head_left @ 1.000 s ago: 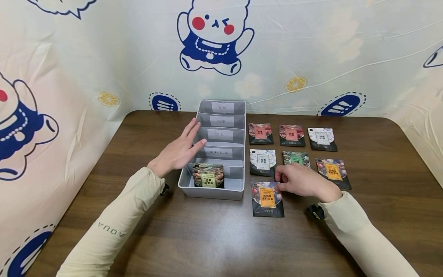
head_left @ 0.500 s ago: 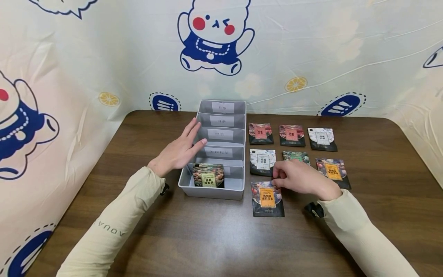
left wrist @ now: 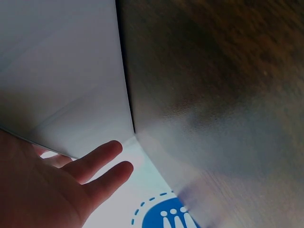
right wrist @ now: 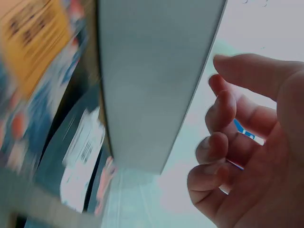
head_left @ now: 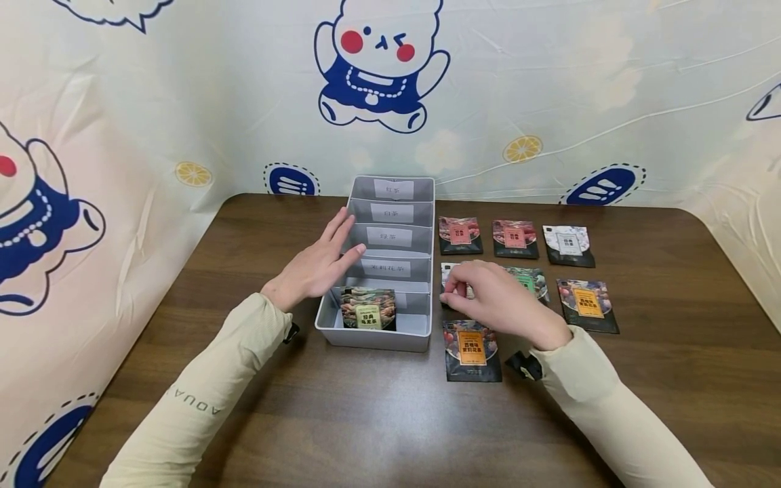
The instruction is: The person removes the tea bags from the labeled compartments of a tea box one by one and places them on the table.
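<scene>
My left hand rests along the left rim of a grey divided box, fingers extended; in the left wrist view its fingers lie beside the box wall. A tea packet stands in the nearest compartment. My right hand, fingers loosely curled, hovers over a white tea packet, partly covering it. In the right wrist view that hand has nothing between thumb and fingers. A purple-and-orange tea packet lies nearest the front, with a green packet partly hidden behind the hand.
Two red packets and another white packet form the back row. A second purple-and-orange packet lies at right. Paper labels mark the box compartments. A printed cloth hangs behind the brown table.
My right hand has moved left and slightly up, from beside the front packet to over the white one. The packets have stayed in place, and the left hand has kept its position on the box.
</scene>
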### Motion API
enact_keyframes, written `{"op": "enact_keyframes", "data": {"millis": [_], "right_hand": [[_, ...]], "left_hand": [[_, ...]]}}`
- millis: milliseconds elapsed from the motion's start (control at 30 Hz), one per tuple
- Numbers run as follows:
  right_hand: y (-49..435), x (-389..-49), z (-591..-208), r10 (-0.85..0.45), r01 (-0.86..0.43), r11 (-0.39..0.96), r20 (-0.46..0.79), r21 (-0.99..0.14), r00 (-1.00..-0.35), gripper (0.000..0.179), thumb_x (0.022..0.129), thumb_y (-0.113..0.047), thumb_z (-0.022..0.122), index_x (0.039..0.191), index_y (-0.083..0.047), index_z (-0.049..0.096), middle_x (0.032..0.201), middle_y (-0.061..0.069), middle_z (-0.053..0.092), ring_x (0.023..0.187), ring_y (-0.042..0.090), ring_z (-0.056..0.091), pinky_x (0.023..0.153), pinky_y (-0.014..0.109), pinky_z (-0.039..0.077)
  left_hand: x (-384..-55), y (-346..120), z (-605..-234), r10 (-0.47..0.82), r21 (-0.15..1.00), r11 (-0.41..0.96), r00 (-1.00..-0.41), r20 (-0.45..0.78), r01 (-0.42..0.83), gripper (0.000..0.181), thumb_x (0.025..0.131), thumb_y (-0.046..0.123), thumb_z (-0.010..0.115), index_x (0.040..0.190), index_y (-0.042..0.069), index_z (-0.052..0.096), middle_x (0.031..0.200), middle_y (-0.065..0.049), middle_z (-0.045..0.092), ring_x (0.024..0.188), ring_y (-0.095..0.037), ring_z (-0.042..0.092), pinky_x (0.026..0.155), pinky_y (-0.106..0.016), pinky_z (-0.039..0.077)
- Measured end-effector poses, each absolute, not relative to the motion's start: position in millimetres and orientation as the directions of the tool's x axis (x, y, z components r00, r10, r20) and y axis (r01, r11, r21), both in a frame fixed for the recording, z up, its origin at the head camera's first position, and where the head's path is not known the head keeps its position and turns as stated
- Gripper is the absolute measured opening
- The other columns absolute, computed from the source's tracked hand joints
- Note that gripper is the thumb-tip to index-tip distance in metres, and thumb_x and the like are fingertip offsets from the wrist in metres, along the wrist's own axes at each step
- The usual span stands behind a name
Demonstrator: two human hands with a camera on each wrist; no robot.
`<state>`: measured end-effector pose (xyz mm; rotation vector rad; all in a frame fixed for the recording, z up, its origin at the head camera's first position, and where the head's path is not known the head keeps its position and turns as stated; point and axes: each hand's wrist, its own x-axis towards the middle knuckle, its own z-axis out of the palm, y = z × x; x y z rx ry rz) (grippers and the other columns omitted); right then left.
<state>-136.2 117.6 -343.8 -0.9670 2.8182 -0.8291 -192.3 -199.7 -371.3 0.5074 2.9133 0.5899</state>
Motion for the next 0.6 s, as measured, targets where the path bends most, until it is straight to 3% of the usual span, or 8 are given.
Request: {"op": "enact_keyframes", "data": {"millis": [267,600], "right_hand": [[84.8,-135.5,-343.7,-0.601,-0.615,0.602,0.219,-0.509,-0.769,0.004,0.091,-0.02,0.065,0.092,-0.016,0.066,0.089,-0.005,0.061,0.088,0.017,0.053,0.078,0.03,0.044],[58.1,-134.1,-350.4,-0.599,-0.637,0.617,0.25,-0.462,-0.761,0.009,0.092,-0.021,0.066,0.098,-0.016,0.068,0.101,-0.002,0.059,0.09,0.015,0.046,0.075,0.029,0.043]], "left_hand": [[-192.9,-199.8,-372.2,0.35,0.397,0.867,-0.935,-0.06,0.299,0.078,0.097,0.066,0.019,0.157,0.019,0.001,0.164,0.004,-0.012,0.145,-0.029,0.03,0.107,-0.049,0.04],[-193.2,-199.9,-372.3,0.348,0.392,0.869,-0.936,-0.051,0.301,0.079,0.097,0.066,0.02,0.157,0.018,0.002,0.164,0.006,-0.012,0.143,-0.029,0.034,0.105,-0.049,0.042]]}}
